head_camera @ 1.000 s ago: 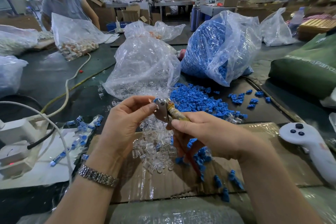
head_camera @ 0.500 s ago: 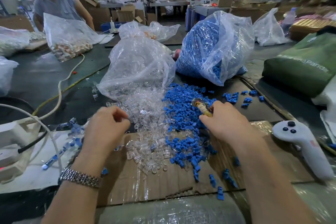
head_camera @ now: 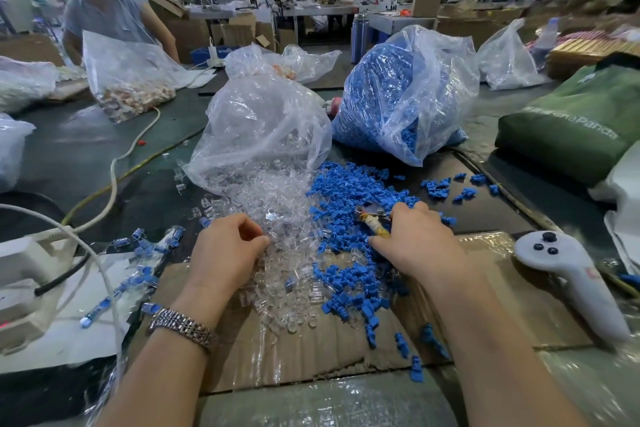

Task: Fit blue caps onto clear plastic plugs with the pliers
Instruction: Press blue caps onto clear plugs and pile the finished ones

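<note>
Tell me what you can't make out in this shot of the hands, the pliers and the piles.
- Left hand, head view: curled fingers hide whether it holds a clear plug.
- Pliers, head view: the right hand covers the handles, and the blue caps bury the tip.
- Right hand: whether it also pinches a cap is hidden under the palm.
- Clear plugs: too small and see-through to count.

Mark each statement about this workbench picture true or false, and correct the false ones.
1. The right hand holds the pliers over the blue caps. True.
2. The left hand wears a metal watch. True.
3. The left hand rests on the white controller. False: it is in the clear plugs; the controller lies untouched to the right.
4. The bag of blue caps stands left of the bag of clear plugs. False: it stands to its right.
</note>
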Demonstrator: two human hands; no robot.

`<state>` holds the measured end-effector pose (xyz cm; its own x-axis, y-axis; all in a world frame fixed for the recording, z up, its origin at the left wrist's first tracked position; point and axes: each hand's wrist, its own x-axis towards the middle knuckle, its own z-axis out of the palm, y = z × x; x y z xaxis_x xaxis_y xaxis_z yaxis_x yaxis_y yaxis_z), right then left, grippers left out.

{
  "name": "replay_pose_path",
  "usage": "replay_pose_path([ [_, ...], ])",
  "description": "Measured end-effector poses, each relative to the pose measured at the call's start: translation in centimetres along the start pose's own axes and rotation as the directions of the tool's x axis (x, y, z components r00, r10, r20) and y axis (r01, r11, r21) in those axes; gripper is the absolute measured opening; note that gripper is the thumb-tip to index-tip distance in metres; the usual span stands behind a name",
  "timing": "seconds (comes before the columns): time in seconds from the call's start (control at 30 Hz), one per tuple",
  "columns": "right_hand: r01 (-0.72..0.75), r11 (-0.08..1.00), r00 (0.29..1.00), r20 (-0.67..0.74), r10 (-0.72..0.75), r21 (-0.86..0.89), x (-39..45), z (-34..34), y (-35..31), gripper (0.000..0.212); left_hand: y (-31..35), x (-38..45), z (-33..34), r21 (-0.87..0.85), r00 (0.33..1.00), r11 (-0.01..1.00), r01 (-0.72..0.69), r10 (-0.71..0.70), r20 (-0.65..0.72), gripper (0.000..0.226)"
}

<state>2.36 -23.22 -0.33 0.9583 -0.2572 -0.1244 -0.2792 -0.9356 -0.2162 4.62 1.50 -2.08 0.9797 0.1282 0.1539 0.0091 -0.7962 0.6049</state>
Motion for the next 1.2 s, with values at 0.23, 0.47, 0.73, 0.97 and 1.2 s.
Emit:
replay_pose_path([
  [0.23, 0.025, 0.999, 0.998, -0.051, -0.023, 0.037, -0.1, -0.1, -0.3, 0.065, -0.2, -0.2, -1.0, -0.400, 0.999, 0.915, 0.052, -0.049, 0.016, 0.017],
  [0.47, 0.308, 0.945, 0.920, -0.218, -0.325, -0.107, 0.0, 0.3, -1.7, 0.010, 0.2, -0.4, -1.1, -0.675, 0.976, 0.709, 0.205, -0.095, 0.197, 0.012],
  [0.73, 0.331, 0.933, 0.910, -0.216, -0.355, -0.140, 0.3, 0.7, -2.1, 0.011, 0.0, -0.2, -1.2, -0.745, 0.957, 0.616, 0.255, -0.051, 0.285, 0.021],
  [0.97, 0.435, 0.628, 0.901, -0.318, -0.297, 0.645, -1.3, -0.8, -2.2, 0.005, 0.6, -0.4, -1.1, -0.852, 0.848, 0.193, 0.487, 0.127, 0.514, 0.026],
  [1.2, 0.527, 0.354, 0.808, -0.327, -0.489, 0.772, -2.7, -1.2, -3.3, 0.007, 1.5, -1.0, -1.2, -0.881, 0.854, 0.206, 0.426, 0.228, 0.467, 0.037],
])
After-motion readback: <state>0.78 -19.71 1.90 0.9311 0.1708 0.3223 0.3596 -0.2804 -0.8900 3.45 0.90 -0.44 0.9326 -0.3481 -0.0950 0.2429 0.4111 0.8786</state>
